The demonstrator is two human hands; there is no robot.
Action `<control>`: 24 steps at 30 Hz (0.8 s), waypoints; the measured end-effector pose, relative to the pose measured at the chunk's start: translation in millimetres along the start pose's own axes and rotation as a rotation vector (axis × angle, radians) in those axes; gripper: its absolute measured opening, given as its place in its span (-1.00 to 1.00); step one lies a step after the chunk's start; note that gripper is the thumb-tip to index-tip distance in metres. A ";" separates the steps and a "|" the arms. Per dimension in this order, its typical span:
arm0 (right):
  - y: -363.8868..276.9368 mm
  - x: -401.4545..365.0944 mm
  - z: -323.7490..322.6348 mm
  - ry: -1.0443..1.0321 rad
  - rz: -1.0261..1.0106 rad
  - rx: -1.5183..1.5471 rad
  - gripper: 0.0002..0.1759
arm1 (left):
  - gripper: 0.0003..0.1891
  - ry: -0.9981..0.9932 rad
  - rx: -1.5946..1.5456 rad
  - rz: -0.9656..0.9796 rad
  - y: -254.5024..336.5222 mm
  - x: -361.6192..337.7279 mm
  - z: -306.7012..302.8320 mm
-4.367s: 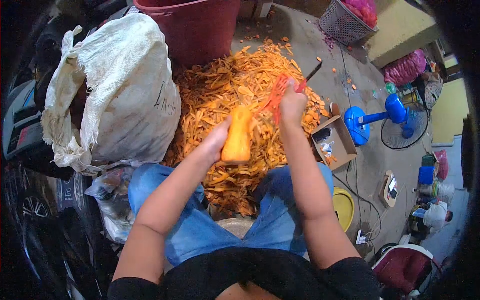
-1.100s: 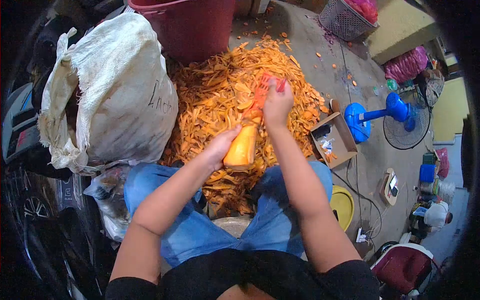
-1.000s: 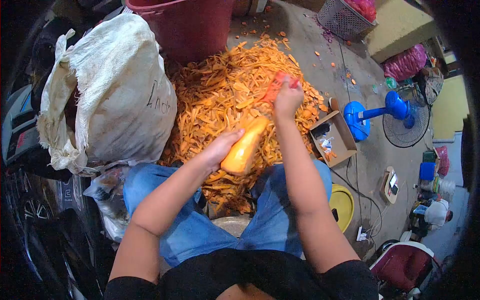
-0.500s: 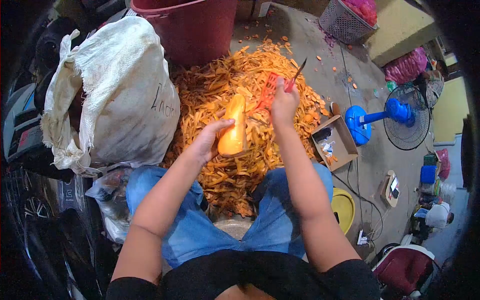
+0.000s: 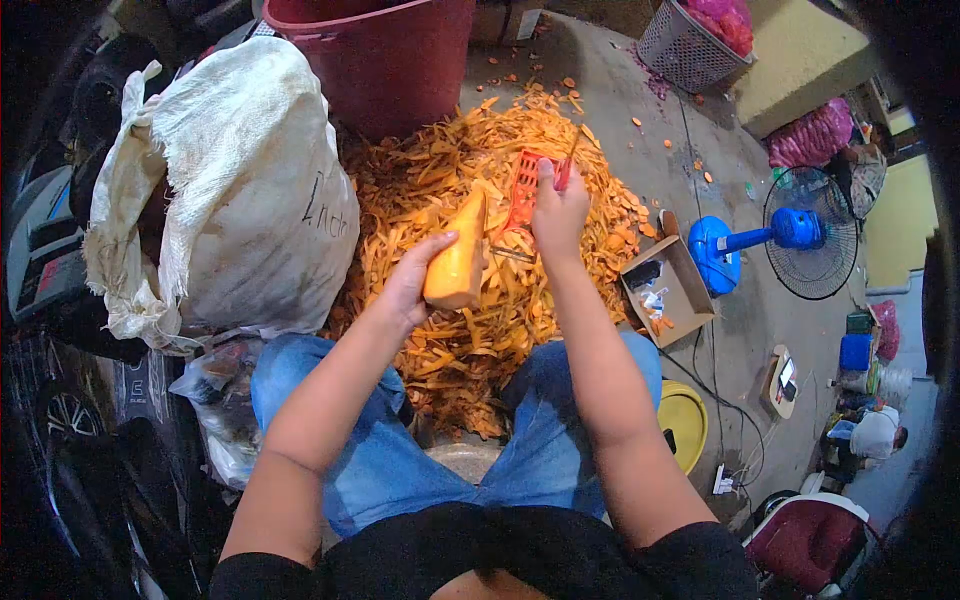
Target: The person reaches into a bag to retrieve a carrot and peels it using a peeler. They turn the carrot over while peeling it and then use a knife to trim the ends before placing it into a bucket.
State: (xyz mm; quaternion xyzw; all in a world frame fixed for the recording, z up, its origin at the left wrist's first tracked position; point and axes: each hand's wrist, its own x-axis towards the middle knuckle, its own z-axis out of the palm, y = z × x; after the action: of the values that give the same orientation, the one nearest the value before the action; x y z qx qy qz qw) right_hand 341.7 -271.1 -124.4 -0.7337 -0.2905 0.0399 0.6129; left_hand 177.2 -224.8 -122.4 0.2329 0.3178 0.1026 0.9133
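My left hand (image 5: pixel 411 282) is closed around a thick, mostly peeled carrot (image 5: pixel 455 265), whose blunt cut end points toward me. A darker strip of skin runs along its right side. To its right, my right hand (image 5: pixel 561 218) grips a red peeler (image 5: pixel 521 192) with a perforated handle, its blade end just beside the carrot but apart from it. The same hand also holds a small knife (image 5: pixel 571 160) with a red handle, its thin blade pointing up and away. Both hands are above a large heap of orange peelings (image 5: pixel 430 350) between my knees.
A white woven sack (image 5: pixel 250 190) stands left, with a dark red bin (image 5: pixel 375 70) behind the heap. Right of the heap are a cardboard box (image 5: pixel 685 290), a blue fan (image 5: pixel 800 230) and a yellow lid-like round object (image 5: pixel 685 425). Cables cross the floor.
The carrot has tilted, with its near end turned left and more toward me. My right hand has shifted slightly left and down with the peeler and knife, and the knife points more upright.
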 end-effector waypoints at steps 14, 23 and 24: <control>-30.1 -37.1 21.4 -0.105 0.176 0.247 -0.70 | -0.64 0.071 0.053 -0.036 -9.7 5.9 8.3; 8.8 -4.4 9.0 0.182 0.022 -0.101 -0.77 | -0.67 0.028 0.317 -0.027 -14.6 -6.8 13.5; 21.3 4.8 5.1 0.184 0.025 -0.102 -0.77 | -0.66 0.006 0.282 -0.040 -15.5 -13.3 19.5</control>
State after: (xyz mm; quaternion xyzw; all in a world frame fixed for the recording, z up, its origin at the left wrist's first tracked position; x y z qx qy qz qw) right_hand 351.5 -266.0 -143.9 -0.7680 -0.2255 -0.0351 0.5984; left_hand 179.7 -249.8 -109.4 0.3522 0.3365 0.0394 0.8724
